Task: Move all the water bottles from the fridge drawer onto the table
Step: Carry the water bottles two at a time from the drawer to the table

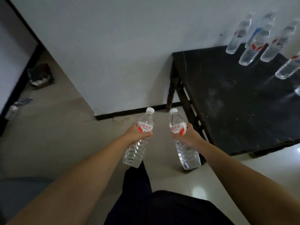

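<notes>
The left hand (135, 133) has its grip wrapped around the middle of a clear water bottle (139, 139), fingers curled over the lower edge of its label. The right hand (189, 135) grips a second water bottle (182, 140) the same way, thumb and fingers closed around the label band. Both bottles are held out in front of the body above the tiled floor (65, 135), leaning with their white caps pointing away from the person and tipped slightly toward each other, near but apart.

Each label is white with a red-orange swoosh and red Chinese characters across the front; a smaller line of print beneath is too small to read.

To the right stands a dark, scuffed tabletop (235, 98) set against a pale wall (121, 46). On its far right part stands a cluster of bottles (259, 41), upright and close together, blurred; most carry the same red-and-white label, and one shows a blue patch. Their writing cannot be read.

The person's dark trousers (162, 208) fill the bottom of the view. By the far wall at left lies some blurred clutter (40, 75) on the floor.
</notes>
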A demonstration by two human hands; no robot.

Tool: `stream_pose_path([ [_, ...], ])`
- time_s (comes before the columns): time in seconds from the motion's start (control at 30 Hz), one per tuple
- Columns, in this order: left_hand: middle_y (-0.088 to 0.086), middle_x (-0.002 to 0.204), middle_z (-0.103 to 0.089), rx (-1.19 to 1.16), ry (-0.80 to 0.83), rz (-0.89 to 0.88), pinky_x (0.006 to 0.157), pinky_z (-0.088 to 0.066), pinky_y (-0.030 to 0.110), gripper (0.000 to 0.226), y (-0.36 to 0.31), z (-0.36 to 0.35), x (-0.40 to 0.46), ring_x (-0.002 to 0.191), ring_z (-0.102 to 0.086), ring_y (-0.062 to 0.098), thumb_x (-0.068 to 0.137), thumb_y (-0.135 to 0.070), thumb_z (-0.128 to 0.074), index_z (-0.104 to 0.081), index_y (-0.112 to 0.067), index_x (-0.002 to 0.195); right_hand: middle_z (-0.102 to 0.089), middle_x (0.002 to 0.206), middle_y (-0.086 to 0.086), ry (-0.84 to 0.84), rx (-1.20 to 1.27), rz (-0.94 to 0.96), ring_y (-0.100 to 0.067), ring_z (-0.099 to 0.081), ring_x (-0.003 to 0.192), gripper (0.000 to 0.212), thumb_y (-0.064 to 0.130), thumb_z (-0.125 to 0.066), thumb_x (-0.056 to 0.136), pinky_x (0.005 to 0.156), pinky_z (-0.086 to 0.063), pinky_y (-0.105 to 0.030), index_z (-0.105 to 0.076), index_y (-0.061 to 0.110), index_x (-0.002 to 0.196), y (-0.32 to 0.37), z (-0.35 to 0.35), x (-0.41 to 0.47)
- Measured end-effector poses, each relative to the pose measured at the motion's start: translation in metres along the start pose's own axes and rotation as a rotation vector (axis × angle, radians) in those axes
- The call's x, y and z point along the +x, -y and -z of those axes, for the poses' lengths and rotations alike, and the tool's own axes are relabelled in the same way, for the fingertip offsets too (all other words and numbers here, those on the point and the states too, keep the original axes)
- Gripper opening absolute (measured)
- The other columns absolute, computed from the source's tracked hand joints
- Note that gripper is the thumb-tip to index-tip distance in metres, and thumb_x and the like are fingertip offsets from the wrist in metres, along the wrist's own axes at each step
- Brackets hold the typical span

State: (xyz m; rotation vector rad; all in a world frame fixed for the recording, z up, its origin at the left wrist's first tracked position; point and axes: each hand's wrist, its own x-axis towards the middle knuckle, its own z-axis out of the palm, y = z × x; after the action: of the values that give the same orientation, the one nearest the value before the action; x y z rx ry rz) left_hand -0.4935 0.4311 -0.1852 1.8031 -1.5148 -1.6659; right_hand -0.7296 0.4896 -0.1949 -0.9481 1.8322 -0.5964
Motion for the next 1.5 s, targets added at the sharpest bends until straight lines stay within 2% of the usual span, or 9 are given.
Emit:
stream_pose_path([
  [0.07, 0.007, 0.111, -0.066, 0.043, 0.052, -0.043, 0.084, -0.056, 0.037, 0.063, -0.032, 0.014, 0.04, 0.095, -0.066, 0.021, 0.066, -0.031, -0.083, -0.053, -0.017, 0.12, -0.052, 0.1, 0.009, -0.09, 0.014, -0.022, -0.008, -0.056, 0.082, 0.084, 0.036, -0.078, 0.075, 0.051, -0.045, -0.018, -0.028, 0.022, 0.141, 0.023, 0.009, 0.029],
  [0.2, 0.004, 0.107, -0.066, 0.183, 0.145, -0.085, 0.081, -0.056, 0.038, 0.07, -0.094, 0.045, 0.111, 0.094, -0.066, 0.022, 0.061, -0.037, -0.082, -0.051, -0.017, 0.12, -0.05, 0.128, -0.003, -0.169, 0.113, -0.11, -0.025, -0.056, 0.11, 0.094, 0.04, -0.077, 0.075, 0.065, -0.051, -0.028, -0.018, 0.025, 0.146, 0.066, 0.026, 0.076],
  [0.47, 0.002, 0.094, -0.069, 0.335, 0.327, -0.189, 0.075, -0.057, 0.033, 0.043, -0.197, 0.041, 0.215, 0.083, -0.068, 0.018, 0.066, -0.034, -0.079, -0.059, -0.026, 0.103, -0.052, 0.128, -0.005, -0.364, 0.293, -0.175, -0.021, -0.057, 0.108, 0.089, 0.038, -0.078, 0.074, 0.082, -0.053, -0.034, -0.023, 0.023, 0.143, 0.096, 0.061, 0.122],
  [0.53, 0.003, 0.096, -0.069, 0.378, 0.424, -0.202, 0.068, -0.056, 0.028, 0.049, -0.217, 0.019, 0.233, 0.082, -0.067, 0.017, 0.068, -0.032, -0.08, -0.058, -0.022, 0.11, -0.051, 0.129, -0.006, -0.411, 0.321, -0.219, -0.023, -0.057, 0.111, 0.088, 0.038, -0.077, 0.075, 0.086, -0.053, -0.037, -0.024, 0.022, 0.143, 0.089, 0.078, 0.127],
  [0.8, 0.004, 0.11, -0.065, 0.524, 0.625, -0.332, 0.093, -0.053, 0.041, 0.074, -0.31, -0.103, 0.3, 0.099, -0.064, 0.018, 0.059, -0.04, -0.082, -0.051, -0.015, 0.122, -0.054, 0.123, -0.002, -0.614, 0.359, -0.25, -0.016, -0.056, 0.1, 0.085, 0.043, -0.075, 0.075, 0.075, -0.049, -0.029, -0.026, 0.023, 0.14, 0.066, 0.177, 0.17],
  [0.97, -0.004, 0.106, -0.061, 0.568, 0.689, -0.389, 0.072, -0.054, 0.03, 0.078, -0.375, -0.171, 0.328, 0.095, -0.062, 0.014, 0.057, -0.044, -0.082, -0.044, -0.023, 0.121, -0.057, 0.121, -0.005, -0.759, 0.439, -0.244, -0.02, -0.059, 0.104, 0.082, 0.041, -0.078, 0.074, 0.081, -0.051, -0.031, -0.03, 0.017, 0.136, 0.049, 0.25, 0.19],
  [1.17, -0.003, 0.107, -0.059, 0.559, 0.721, -0.4, 0.075, -0.051, 0.031, 0.081, -0.431, -0.261, 0.343, 0.096, -0.061, 0.014, 0.059, -0.047, -0.082, -0.042, -0.018, 0.122, -0.058, 0.108, 0.0, -0.946, 0.524, -0.297, -0.016, -0.059, 0.098, 0.069, 0.036, -0.082, 0.069, 0.083, -0.051, -0.033, -0.039, 0.018, 0.12, 0.018, 0.328, 0.19],
  [1.33, 0.006, 0.116, -0.062, 0.503, 0.839, -0.496, 0.092, -0.053, 0.041, 0.072, -0.468, -0.343, 0.339, 0.103, -0.062, 0.02, 0.064, -0.031, -0.083, -0.045, -0.013, 0.122, -0.053, 0.096, 0.01, -1.17, 0.648, -0.315, -0.014, -0.056, 0.093, 0.065, 0.026, -0.083, 0.068, 0.076, -0.042, -0.028, -0.035, 0.023, 0.112, -0.011, 0.376, 0.185],
  [1.5, -0.004, 0.106, -0.055, 0.431, 0.835, -0.605, 0.089, -0.045, 0.029, 0.07, -0.496, -0.403, 0.334, 0.102, -0.055, 0.015, 0.066, -0.016, -0.083, -0.037, -0.017, 0.118, -0.055, 0.1, 0.013, -1.353, 0.705, -0.255, -0.009, -0.059, 0.096, 0.071, 0.016, -0.083, 0.066, 0.088, -0.048, -0.033, -0.036, 0.022, 0.119, -0.027, 0.405, 0.19],
])
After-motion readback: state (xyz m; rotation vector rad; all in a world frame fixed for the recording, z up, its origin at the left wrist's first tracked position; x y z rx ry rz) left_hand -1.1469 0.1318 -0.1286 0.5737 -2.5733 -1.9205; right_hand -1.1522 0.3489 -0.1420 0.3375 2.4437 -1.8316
